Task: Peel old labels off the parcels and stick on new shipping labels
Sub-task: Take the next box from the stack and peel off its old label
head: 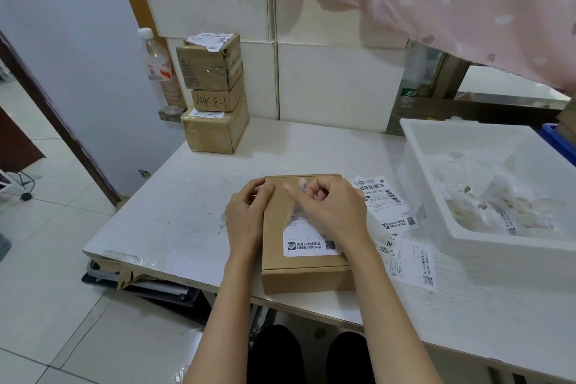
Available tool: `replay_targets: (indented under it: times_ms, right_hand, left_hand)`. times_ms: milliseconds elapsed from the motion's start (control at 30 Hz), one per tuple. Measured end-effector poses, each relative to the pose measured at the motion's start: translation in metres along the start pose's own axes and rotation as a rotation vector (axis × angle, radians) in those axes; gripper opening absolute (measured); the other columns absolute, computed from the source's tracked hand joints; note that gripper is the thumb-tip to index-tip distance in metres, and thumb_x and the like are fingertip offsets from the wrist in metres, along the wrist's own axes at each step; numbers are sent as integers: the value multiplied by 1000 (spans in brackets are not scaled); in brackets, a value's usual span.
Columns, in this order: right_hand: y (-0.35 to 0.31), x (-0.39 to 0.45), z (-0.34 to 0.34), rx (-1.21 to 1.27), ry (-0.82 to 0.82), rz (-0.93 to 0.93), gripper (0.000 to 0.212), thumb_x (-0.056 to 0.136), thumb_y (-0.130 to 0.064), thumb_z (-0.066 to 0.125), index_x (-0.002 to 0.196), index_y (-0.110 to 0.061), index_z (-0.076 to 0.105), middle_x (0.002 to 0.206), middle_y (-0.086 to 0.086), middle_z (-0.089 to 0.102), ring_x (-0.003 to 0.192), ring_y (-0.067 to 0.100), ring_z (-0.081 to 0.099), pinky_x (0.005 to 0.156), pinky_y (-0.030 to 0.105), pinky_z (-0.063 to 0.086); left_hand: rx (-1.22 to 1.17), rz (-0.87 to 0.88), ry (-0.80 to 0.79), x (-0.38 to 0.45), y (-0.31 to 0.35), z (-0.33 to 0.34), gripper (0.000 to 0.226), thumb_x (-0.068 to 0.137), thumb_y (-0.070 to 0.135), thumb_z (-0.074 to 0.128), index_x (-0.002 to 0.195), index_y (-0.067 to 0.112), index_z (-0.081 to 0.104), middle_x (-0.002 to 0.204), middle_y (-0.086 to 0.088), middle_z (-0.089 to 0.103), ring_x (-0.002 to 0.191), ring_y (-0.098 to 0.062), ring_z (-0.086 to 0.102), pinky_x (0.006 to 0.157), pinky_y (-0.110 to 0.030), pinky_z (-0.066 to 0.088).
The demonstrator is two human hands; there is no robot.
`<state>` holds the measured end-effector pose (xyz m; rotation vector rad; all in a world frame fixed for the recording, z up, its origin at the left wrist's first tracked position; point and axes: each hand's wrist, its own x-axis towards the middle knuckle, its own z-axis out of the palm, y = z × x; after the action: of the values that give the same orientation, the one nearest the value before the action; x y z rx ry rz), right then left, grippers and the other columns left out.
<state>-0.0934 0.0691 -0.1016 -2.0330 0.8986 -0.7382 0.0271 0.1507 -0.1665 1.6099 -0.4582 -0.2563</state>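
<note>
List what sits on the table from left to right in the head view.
Stack of boxes → left hand → box under the right hand → loose labels → white bin.

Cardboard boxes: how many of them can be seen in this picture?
4. One box lies under both hands at the table's front edge; three are stacked at the back left: top, middle, bottom. More may be hidden.
</note>
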Motion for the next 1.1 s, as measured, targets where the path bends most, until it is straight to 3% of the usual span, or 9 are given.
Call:
replay_targets:
  times_ms: [100,167,233,300,467,667,733,933,1100]
  right_hand:
    - [1,0,-2,243,38,97,40,80,-40,71,57,-19,46,57,-10,42,58,10,41,64,31,38]
    - [5,1,0,112,139,63,10,80,-21,68,75,-24,60,81,-8,48,73,14,51,72,33,42]
    - [10,3,5,-86,145,17,23,83,-12,62,104,-20,64,105,-5,46,100,18,50,81,26,40]
    - [12,4,8,-226,140,-22,29,86,-10,58,114,-16,62,115,-1,44,111,18,41,85,24,36]
    - [14,3,12,-219,224,-130,11,84,-5,60,91,-13,60,100,0,50,96,21,40,84,37,43]
    - [8,-1,7,-45,143,-209,17,85,-2,53,82,-18,50,84,-11,57,86,17,43,74,28,35]
    - [6,-3,5,21,152,-209,17,83,0,53,81,-17,50,81,-12,56,86,17,43,72,24,35]
    - [1,-5,2,96,179,-169,14,85,1,55,84,-13,54,76,-18,49,86,14,47,75,32,42]
    - [5,-3,3,118,176,-112,18,87,-2,58,91,-18,60,87,-13,59,91,14,48,77,27,41]
  left_hand:
    - [-16,-6,3,-1,1,0,35,81,50,59,101,26,74,97,8,73,94,-10,66,76,-27,48]
    - [-14,-16,6,-1,1,0,36,80,51,59,101,25,74,98,7,73,94,-10,66,76,-27,47]
    - [-2,-21,9,0,0,0,35,80,51,59,100,27,74,97,7,73,94,-11,66,77,-29,48]
    - [5,-19,14,0,0,0,35,79,52,59,99,27,74,97,7,72,93,-11,65,79,-30,49]
    - [6,-11,15,1,0,0,35,79,51,60,99,25,74,96,5,72,93,-13,65,78,-30,48]
    - [3,-5,12,0,1,0,33,80,50,59,98,27,74,96,7,73,94,-12,65,78,-30,49]
    - [-6,-6,19,0,1,0,33,80,50,58,98,27,74,97,7,73,94,-12,65,78,-29,48]
    - [4,-14,28,2,-2,0,36,78,53,58,99,29,74,99,7,72,97,-14,65,83,-35,51]
    - [4,-21,25,0,0,0,36,78,51,59,100,27,74,99,7,72,96,-11,65,80,-29,48]
